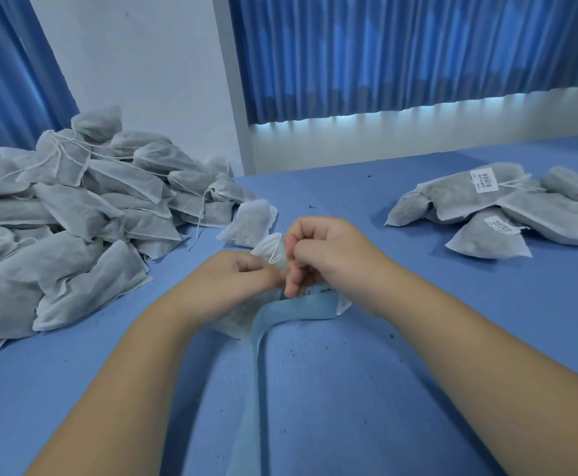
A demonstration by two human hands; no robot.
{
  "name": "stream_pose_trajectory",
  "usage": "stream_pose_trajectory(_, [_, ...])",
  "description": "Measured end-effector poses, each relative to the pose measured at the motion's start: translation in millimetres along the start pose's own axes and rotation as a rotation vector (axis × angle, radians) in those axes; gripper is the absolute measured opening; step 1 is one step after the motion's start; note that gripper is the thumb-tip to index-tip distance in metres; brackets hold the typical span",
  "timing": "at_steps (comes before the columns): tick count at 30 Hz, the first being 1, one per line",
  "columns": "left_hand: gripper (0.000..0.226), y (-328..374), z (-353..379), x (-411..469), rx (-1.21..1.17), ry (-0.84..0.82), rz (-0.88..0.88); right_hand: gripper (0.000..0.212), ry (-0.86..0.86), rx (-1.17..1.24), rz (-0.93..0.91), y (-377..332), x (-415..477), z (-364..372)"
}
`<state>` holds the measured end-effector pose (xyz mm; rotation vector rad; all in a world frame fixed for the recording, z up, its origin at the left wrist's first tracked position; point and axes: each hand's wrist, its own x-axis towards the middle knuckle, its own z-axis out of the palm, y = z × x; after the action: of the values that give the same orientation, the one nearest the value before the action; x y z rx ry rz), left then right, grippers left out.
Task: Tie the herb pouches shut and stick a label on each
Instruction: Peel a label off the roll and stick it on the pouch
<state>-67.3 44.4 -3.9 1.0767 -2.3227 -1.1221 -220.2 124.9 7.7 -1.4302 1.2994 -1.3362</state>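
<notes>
Observed left hand [242, 273] and right hand [328, 249], fingers curled, pinching neck of pouch [269, 247] mid-surface [315, 389]; label strip [280, 314] beneath; unlabelled pile [67, 214] at left edge.

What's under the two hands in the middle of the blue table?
A white fabric herb pouch, its gathered neck poking up between the left hand and right hand, and a pale blue label strip. Fingers hide whether its string is knotted.
</notes>
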Motion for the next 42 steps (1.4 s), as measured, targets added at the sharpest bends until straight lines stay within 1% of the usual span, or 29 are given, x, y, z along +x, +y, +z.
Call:
stream_pose_trajectory(2, [0.054, 2.2, 0.4, -1.1, 0.029, -0.004, 0.02, 0.026, 0.031, 0.041, 0.015, 0.8, 1.2, -1.1])
stream_pose_trajectory(5, [0.04, 6.5, 3.3, -2.2, 0.091, 0.008, 0.031, 0.027, 0.053, 0.082, 0.021, 0.9, 1.6, -1.8])
stream_pose_trajectory(6, [0.035, 7.1, 4.1, -2.7, 0.117, 0.019, 0.039, 0.027, 0.056, 0.062, 0.019, -0.6, 2.0, -3.1])
stream_pose_trajectory(8, [0.031, 6.6, 3.9, -3.7, 0.163, 0.053, 0.057, 0.028, 0.076, -0.077, -0.005, -6.4, 2.1, -9.4])
stream_pose_trajectory(10, [0.031, 5.6, 2.4, -4.9, 0.181, 0.1, 0.06, 0.028, 0.089, -0.29, -0.045, -15.4, -0.2, -22.7])
stream_pose_trajectory(12, [0.041, 6.2, 1.2, -6.8, 0.191, 0.129, 0.06, 0.03, 0.041, -0.51, -0.04, -22.3, -5.3, -40.1])
stream_pose_trajectory(14, [0.056, 8.7, 1.5, -8.5, 0.229, 0.129, 0.061, 0.034, -0.048, -0.685, 0.016, -21.6, -11.2, -54.8])
stream_pose_trajectory(15, [0.058, 10.3, 2.3, -9.2, 0.261, 0.121, 0.062, 0.038, -0.083, -0.752, 0.047, -18.4, -14.1, -59.8])
stream_pose_trajectory(16, [0.054, 12.5, 3.8, -9.2, 0.298, 0.108, 0.063, 0.041, -0.114, -0.802, 0.075, -14.5, -16.7, -63.3])
stream_pose_trajectory(19, [0.028, 18.6, 8.9, -5.4, 0.426, 0.062, 0.085, 0.048, -0.201, -0.851, 0.119, -2.7, -21.3, -63.4])
stream_pose_trajectory(21, [0.02, 19.4, 7.5, -0.7, 0.497, 0.063, 0.103, 0.045, -0.224, -0.908, 0.064, 3.6, -17.5, -58.2])
stream_pose_trajectory(24, [0.018, 18.1, -3.8, 2.5, 0.597, 0.058, 0.076, 0.033, -0.175, -1.015, -0.035, 11.3, -7.4, -49.9])
stream_pose_trajectory(26, [0.019, 14.7, -13.4, 2.4, 0.675, 0.066, 0.044, 0.024, -0.131, -1.045, -0.051, 14.9, -2.8, -45.8])
stream_pose_trajectory(29, [0.02, 10.2, -26.0, 2.7, 0.817, 0.087, -0.003, 0.017, -0.09, -1.018, -0.048, 17.6, -0.4, -36.8])
stream_pose_trajectory(31, [0.02, 10.1, -31.6, 3.8, 0.918, 0.1, -0.04, 0.019, -0.057, -1.02, -0.06, 19.4, -0.3, -29.1])
stream_pose_trajectory(33, [0.018, 13.1, -35.1, 5.7, 0.953, 0.104, -0.063, 0.024, -0.02, -1.034, -0.079, 22.9, -0.1, -24.0])
stream_pose_trajectory(35, [0.021, 17.4, -34.7, 8.6, 0.93, 0.09, -0.057, 0.029, 0.003, -1.031, -0.096, 26.4, 0.6, -22.9])
stream_pose_trajectory(38, [0.039, 22.3, -24.1, 12.9, 0.855, 0.041, 0.02, 0.029, -0.015, -1.021, -0.127, 28.9, 1.4, -24.1])
stream_pose_trajectory(39, [0.038, 22.9, -18.7, 13.9, 0.815, 0.021, 0.058, 0.031, -0.025, -1.019, -0.136, 29.3, 1.8, -24.5])
stream_pose_trajectory(42, [0.021, 19.5, -6.1, 15.8, 0.722, -0.016, 0.139, 0.034, -0.039, -0.999, -0.152, 30.2, 3.0, -25.9])
